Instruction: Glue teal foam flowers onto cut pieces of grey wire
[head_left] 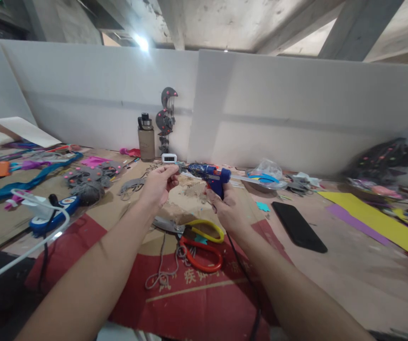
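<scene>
My right hand (pixel 225 202) is wrapped round the handle of a blue hot glue gun (pixel 215 180), a white glue stick (pixel 244 179) poking out of its back end. The gun's nozzle points left, toward my left hand (pixel 162 182). That hand is closed in a pinch at the nozzle tip, on a small greyish piece (pixel 182 166) too small to name. Below both hands lie scissors (pixel 193 237) with one yellow and one red handle. A loose grey cord (pixel 163 272) curls beside them on the red and brown cardboard (pixel 204 303).
A black phone (pixel 299 226) and yellow sheets (pixel 377 220) lie to the right. At the back stand a bottle (pixel 146 139) and a small white clock (pixel 169 158). Left are grey felt pieces (pixel 92 177), a blue-and-white power strip (pixel 57 213) and a white cable (pixel 22 253).
</scene>
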A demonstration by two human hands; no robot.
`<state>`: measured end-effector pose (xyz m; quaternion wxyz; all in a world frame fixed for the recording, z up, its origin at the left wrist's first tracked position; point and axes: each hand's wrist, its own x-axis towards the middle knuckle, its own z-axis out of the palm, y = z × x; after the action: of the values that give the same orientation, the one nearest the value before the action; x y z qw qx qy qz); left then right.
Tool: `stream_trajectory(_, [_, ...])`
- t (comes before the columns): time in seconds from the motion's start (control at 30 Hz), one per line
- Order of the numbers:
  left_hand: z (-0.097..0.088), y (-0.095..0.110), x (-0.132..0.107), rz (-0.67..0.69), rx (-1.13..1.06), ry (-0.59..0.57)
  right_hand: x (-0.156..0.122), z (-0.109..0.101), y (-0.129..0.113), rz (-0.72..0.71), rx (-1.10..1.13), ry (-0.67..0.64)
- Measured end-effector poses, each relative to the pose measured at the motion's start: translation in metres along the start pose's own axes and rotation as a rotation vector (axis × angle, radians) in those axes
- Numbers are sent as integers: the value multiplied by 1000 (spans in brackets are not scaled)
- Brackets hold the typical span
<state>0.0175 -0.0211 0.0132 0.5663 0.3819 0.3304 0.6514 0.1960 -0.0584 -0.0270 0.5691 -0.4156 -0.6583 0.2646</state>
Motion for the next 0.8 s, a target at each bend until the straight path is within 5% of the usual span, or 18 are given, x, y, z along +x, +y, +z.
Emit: stream_trajectory(0.8, [-1, -1, 2, 4, -1, -16, 1, -1, -2, 3, -50, 13])
